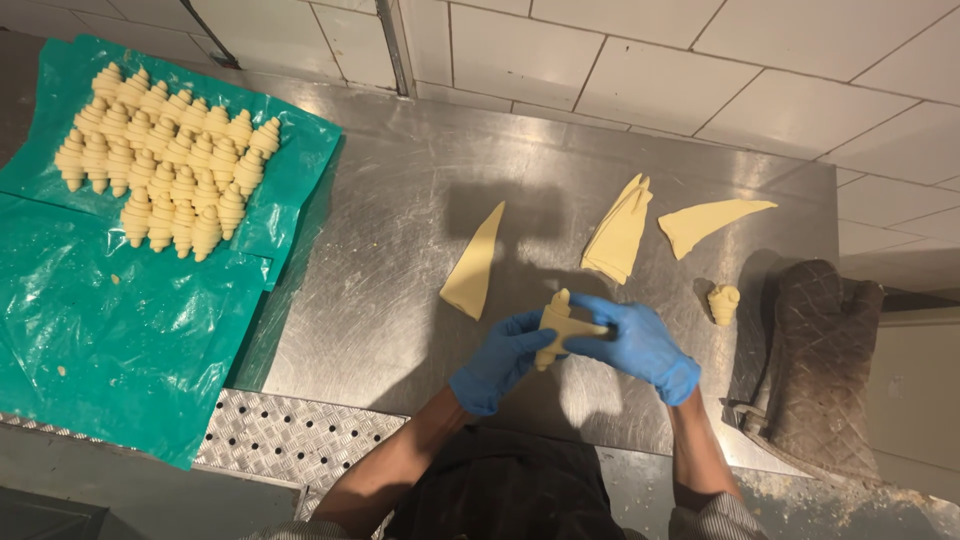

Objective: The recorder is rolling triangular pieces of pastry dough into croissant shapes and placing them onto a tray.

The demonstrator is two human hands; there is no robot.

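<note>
A: What is hard to make out, starting at nine o'clock?

B: The green plastic sheet (110,330) runs off the left edge. The rolled croissants (165,160) on it, at ten o'clock, overlap, so their number is unclear.

A: And the hands?

B: Both wear blue gloves, forearms coming up from six o'clock. The left hand (497,360) curls its fingers around the lower part of the half-rolled dough piece (556,328), hiding that part. The right hand (635,342) pinches the dough's flap with fingers extended leftward.

A: Where is that dough?

B: Centre of the steel table (400,220), between a single dough triangle (475,265) and a finished roll (723,303). At three o'clock the oven mitt (815,370) partly overhangs the edge.
</note>
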